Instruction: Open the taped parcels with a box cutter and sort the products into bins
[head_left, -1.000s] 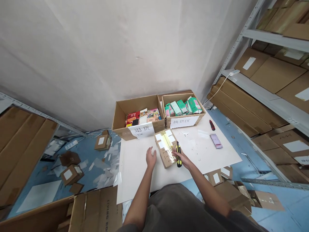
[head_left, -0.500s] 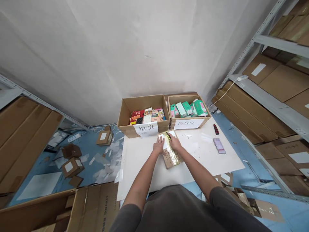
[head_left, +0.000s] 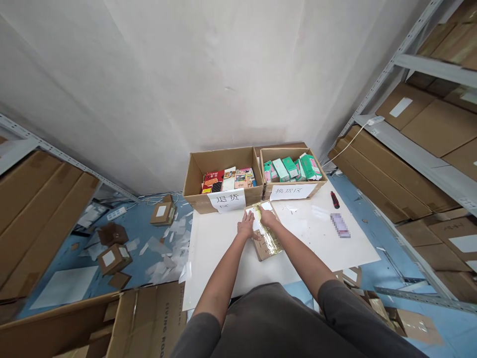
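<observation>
Left hand [head_left: 245, 225]: spread on box [head_left: 263, 252], frame centre; best braced clear of tape [head_left: 272, 241].
Right hand [head_left: 268, 218]: curled over tape, can't tell grip; light pressure advisable.

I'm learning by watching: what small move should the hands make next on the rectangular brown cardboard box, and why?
Probably draw the right hand nearer along the shiny, yellowish tape strip: it sits toward the strip's far end, the tape runs on down the cardboard box, and the left hand rests on the box's left side, seemingly steadying it. Whatever the right hand grips is hidden.
</observation>
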Tool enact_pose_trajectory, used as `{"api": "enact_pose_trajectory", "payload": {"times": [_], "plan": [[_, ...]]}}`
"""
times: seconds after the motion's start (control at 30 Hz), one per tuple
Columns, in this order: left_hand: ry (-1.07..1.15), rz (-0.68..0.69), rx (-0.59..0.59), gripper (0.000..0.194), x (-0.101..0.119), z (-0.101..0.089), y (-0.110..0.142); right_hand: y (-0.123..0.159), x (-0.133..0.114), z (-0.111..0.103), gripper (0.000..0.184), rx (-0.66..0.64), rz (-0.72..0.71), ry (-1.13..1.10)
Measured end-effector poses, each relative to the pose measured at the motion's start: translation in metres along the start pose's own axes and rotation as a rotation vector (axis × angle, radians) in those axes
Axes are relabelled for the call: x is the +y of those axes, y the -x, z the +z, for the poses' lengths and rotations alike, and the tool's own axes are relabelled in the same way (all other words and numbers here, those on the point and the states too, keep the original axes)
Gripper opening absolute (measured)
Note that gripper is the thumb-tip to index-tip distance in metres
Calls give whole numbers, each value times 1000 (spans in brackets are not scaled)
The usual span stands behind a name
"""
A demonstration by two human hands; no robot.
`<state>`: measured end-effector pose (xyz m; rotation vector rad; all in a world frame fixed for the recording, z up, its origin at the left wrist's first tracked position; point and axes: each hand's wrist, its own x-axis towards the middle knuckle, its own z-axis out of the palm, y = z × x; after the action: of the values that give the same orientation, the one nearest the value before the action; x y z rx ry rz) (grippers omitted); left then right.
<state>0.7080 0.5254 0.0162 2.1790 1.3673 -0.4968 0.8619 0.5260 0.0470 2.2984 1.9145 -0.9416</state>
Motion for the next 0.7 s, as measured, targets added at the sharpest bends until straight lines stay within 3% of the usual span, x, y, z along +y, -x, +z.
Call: {"api": "enact_pose_trajectory", "payload": {"times": [0.13,0.33,0.47,0.57,0.7], "plan": [[-17,-14,-14,148,2,-3,2,8,-2,-2,94,-36,11,-8],[-29,-35,-7,139,6,-7,3,40,10,-4,70,-108,14,-54],[-38,-42,8,134,7,-7,3,93,43,11,50,-187,42,-112],[-54,-51,6,137,7,-6,1,142,76,36,48,-261,70,-244],[-65,-44,17,145,7,-6,0,184,102,61,60,-146,47,-374]]}}
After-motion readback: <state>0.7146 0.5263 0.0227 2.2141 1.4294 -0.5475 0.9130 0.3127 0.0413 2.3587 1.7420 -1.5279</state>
